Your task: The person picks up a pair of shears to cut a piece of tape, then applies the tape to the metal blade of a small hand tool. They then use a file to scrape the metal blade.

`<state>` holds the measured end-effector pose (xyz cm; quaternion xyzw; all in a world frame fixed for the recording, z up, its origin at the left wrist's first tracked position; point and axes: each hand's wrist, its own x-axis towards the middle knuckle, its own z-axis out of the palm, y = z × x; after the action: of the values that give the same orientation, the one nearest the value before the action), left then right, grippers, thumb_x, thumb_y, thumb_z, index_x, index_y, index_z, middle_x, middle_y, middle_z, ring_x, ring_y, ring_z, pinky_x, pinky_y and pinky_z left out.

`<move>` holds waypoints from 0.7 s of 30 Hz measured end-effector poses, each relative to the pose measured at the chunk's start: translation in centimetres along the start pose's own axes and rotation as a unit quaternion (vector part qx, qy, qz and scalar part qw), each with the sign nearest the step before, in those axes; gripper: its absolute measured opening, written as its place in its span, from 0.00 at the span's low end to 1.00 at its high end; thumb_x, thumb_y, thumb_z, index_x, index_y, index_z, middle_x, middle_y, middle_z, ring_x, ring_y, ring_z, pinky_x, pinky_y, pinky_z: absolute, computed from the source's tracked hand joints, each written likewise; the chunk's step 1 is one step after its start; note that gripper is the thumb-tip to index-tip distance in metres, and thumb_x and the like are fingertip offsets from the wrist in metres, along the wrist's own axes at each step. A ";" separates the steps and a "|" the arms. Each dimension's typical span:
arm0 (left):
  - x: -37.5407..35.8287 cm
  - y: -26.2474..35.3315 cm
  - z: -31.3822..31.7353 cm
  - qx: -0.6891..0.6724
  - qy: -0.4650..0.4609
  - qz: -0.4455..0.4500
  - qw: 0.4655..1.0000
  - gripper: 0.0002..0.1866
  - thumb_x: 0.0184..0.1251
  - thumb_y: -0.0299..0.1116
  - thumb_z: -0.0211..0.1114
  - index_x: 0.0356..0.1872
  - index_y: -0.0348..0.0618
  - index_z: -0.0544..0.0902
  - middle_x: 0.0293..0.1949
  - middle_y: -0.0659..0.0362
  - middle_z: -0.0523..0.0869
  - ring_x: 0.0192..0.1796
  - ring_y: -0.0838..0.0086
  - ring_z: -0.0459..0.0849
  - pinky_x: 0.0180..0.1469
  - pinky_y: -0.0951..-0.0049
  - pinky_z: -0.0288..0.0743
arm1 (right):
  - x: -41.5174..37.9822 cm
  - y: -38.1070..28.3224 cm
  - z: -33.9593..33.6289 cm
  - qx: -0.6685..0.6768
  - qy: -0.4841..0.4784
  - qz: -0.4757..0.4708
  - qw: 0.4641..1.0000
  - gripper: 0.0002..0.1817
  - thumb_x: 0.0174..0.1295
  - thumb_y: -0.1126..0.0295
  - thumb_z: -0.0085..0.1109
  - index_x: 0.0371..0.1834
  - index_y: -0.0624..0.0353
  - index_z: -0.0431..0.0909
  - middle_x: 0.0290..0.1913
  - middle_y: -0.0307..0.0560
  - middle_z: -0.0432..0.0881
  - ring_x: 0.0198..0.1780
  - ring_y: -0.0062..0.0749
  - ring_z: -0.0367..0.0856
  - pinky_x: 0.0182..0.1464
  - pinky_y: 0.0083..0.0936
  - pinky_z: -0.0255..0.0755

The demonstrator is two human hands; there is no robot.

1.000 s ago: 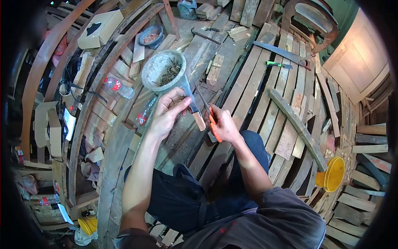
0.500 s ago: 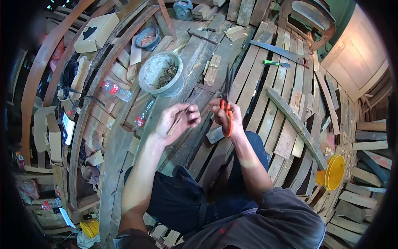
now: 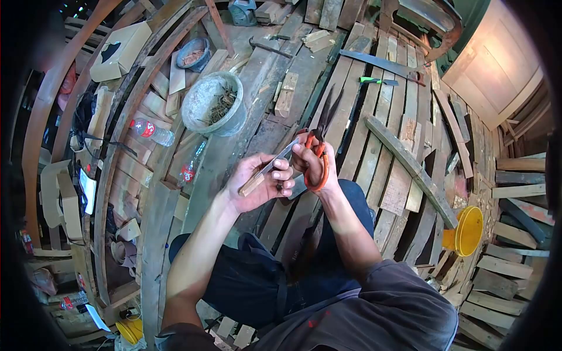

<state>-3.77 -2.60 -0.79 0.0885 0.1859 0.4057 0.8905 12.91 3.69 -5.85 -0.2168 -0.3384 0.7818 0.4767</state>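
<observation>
In my left hand (image 3: 257, 184) lies a slim tool with a wooden handle (image 3: 250, 186) and a narrow flat metal blade (image 3: 282, 157); my fingers curl round it. The blade's tip reaches up to my right thumb, and whether it touches the scissors cannot be made out. My right hand (image 3: 316, 161) grips the orange-handled scissors (image 3: 325, 111) by their loops, with the dark blades pointing up and away, slightly apart. Both hands are close together above my lap. A grey bucket (image 3: 231, 121) with dried plant scraps inside stands beyond my left hand.
Planks cover the floor. A handsaw (image 3: 380, 63), a green-handled tool (image 3: 377, 81) and a hammer (image 3: 270, 48) lie farther off. A long wooden beam (image 3: 410, 169) slants at the right, near a yellow bucket (image 3: 468, 231). Plastic bottles (image 3: 153, 131) lie at the left.
My hands have come together, bringing the wooden-handled tool up beside the scissors. The scissors' blades look wider apart. The whole view has shifted slightly.
</observation>
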 end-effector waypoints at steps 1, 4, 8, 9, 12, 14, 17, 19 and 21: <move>0.0 0.0 -0.2 0.010 -0.008 -0.005 1.000 0.14 0.72 0.47 0.50 0.34 0.49 0.73 0.30 0.64 0.69 0.42 0.67 0.69 0.50 0.67 0.66 | 0.0 0.0 0.0 0.006 -0.007 -0.007 1.000 0.05 0.65 0.75 0.62 0.38 0.62 0.75 0.22 0.30 0.68 0.19 0.14 0.61 0.22 0.17 0.53; -0.1 0.0 -0.3 0.067 0.013 -0.006 0.998 0.18 0.73 0.49 0.50 0.41 0.44 0.77 0.36 0.60 0.77 0.46 0.65 0.75 0.50 0.66 0.68 | 0.1 0.1 -0.3 0.045 -0.041 -0.012 0.998 0.04 0.65 0.76 0.61 0.37 0.62 0.75 0.21 0.30 0.66 0.19 0.14 0.59 0.22 0.17 0.51; -0.3 0.4 -1.0 0.201 0.095 0.041 0.974 0.23 0.76 0.48 0.47 0.53 0.38 0.78 0.45 0.55 0.83 0.48 0.65 0.81 0.48 0.68 0.72 | 0.0 -0.4 -0.2 0.043 -0.024 0.011 0.999 0.05 0.64 0.76 0.60 0.38 0.61 0.73 0.21 0.30 0.65 0.19 0.15 0.59 0.22 0.18 0.51; -0.2 0.8 -1.0 0.231 0.100 0.058 0.966 0.24 0.77 0.47 0.47 0.56 0.36 0.77 0.46 0.54 0.84 0.48 0.65 0.82 0.48 0.69 0.72 | 0.1 -0.4 -0.3 0.040 -0.019 0.016 0.999 0.05 0.64 0.76 0.60 0.38 0.61 0.73 0.21 0.30 0.65 0.19 0.15 0.59 0.22 0.18 0.51; -0.8 1.4 0.4 0.335 0.193 0.095 0.917 0.23 0.78 0.47 0.48 0.54 0.37 0.80 0.43 0.58 0.85 0.46 0.74 0.81 0.46 0.74 0.72 | 0.2 0.1 -0.6 0.027 -0.010 0.025 0.999 0.05 0.63 0.75 0.61 0.37 0.60 0.73 0.21 0.31 0.65 0.19 0.15 0.60 0.21 0.17 0.51; -1.3 2.3 0.8 0.414 0.237 0.089 0.874 0.18 0.75 0.44 0.56 0.48 0.38 0.84 0.40 0.62 0.85 0.45 0.81 0.79 0.48 0.76 0.71 | 0.2 0.1 -0.8 0.015 -0.014 0.036 0.999 0.05 0.63 0.75 0.60 0.36 0.59 0.73 0.20 0.30 0.65 0.19 0.15 0.60 0.21 0.17 0.51; -1.6 2.4 1.1 0.555 0.236 0.131 0.786 0.14 0.73 0.40 0.61 0.43 0.40 0.86 0.38 0.65 0.84 0.43 0.83 0.78 0.49 0.79 0.70 | 0.0 -0.3 -0.4 -0.013 -0.013 0.047 0.999 0.05 0.63 0.75 0.60 0.33 0.58 0.73 0.20 0.31 0.67 0.18 0.14 0.62 0.20 0.17 0.53; -1.5 2.6 1.2 0.556 0.235 0.145 0.784 0.09 0.70 0.35 0.64 0.39 0.40 0.86 0.36 0.67 0.84 0.41 0.86 0.77 0.47 0.81 0.69 | -0.2 -0.5 -0.2 -0.045 -0.017 0.045 0.998 0.05 0.63 0.74 0.60 0.31 0.58 0.73 0.20 0.31 0.68 0.18 0.14 0.63 0.20 0.16 0.55; -1.5 2.6 1.4 0.568 0.232 0.154 0.774 0.08 0.69 0.34 0.66 0.38 0.40 0.85 0.33 0.68 0.82 0.38 0.87 0.76 0.44 0.82 0.69 | -0.2 -0.2 -0.4 -0.068 -0.019 0.037 0.997 0.05 0.63 0.73 0.61 0.31 0.60 0.75 0.21 0.32 0.71 0.18 0.13 0.65 0.20 0.15 0.56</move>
<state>-5.94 -2.03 1.66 0.5092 0.5677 0.3663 0.5331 13.36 3.73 -6.01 -0.2464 -0.3914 0.7780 0.4252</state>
